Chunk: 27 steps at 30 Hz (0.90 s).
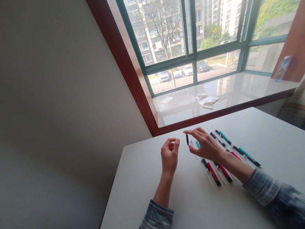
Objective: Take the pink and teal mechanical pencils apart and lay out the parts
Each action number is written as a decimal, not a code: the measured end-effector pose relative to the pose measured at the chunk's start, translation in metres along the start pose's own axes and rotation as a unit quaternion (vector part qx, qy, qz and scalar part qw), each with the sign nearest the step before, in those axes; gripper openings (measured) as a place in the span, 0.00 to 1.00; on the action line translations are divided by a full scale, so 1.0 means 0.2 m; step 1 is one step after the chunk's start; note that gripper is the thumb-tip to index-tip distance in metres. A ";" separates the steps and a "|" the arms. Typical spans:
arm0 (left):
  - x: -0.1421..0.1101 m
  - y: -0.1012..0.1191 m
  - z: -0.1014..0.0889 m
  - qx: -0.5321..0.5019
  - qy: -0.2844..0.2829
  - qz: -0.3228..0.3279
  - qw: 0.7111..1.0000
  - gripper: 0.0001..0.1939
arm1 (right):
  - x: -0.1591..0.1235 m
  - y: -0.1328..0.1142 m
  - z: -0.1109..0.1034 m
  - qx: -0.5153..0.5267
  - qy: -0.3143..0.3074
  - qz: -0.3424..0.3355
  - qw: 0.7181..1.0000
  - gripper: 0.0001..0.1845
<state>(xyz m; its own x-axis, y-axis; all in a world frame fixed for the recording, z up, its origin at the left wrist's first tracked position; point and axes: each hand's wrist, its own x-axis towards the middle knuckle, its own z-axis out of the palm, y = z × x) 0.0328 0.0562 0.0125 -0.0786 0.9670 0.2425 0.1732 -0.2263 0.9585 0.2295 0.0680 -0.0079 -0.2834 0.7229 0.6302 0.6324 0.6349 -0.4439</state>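
My right hand (206,145) holds a short black pen part (187,139) upright, end to end between forefinger and thumb, above the far part of the white table (139,189). Just left of it, my left hand (170,154) is closed, thumb and forefinger pressed together. Anything in that pinch is too small or hidden to make out. Below and beside my right hand lie disassembled pen parts: pink and black barrels (213,174), teal and black barrels (249,157), black pieces and thin clear tubes. My right hand and forearm hide some of them.
The table's far edge meets a red-brown window frame (186,124). On the sill are a crumpled white cloth (207,101), a flat white packet (166,100) and a clear bottle (282,69). A grey wall (57,103) stands at left, a curtain (301,93) at right.
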 end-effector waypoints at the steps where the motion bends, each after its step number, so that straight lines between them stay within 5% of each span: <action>1: 0.00 -0.01 0.00 0.004 -0.020 -0.004 1.000 0.18 | 0.00 -0.04 0.00 0.009 0.004 -0.015 1.000 0.33; 8: 0.01 -0.05 0.03 -0.006 -0.112 -0.029 0.993 0.20 | 0.01 -0.14 0.04 0.044 0.004 -0.076 0.996 0.33; 11: 0.01 -0.07 0.03 -0.004 -0.091 -0.025 0.996 0.17 | 0.01 -0.07 0.04 0.029 0.005 -0.056 0.998 0.34; 18: -0.02 -0.06 0.01 0.117 -0.029 0.019 0.993 0.10 | -0.01 0.18 0.05 -0.073 -0.004 0.054 0.996 0.12; 27: -0.02 -0.03 0.01 0.176 -0.027 0.065 0.982 0.04 | -0.02 0.20 0.08 -0.106 -0.059 0.061 0.991 0.14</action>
<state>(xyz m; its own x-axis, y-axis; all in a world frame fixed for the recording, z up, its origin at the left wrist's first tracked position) 0.0337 0.0541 0.0049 0.0168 0.9395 0.3421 0.5077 -0.3028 0.8066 0.2441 0.0953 -0.0388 -0.2707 0.8251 0.4959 0.8006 0.4790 -0.3600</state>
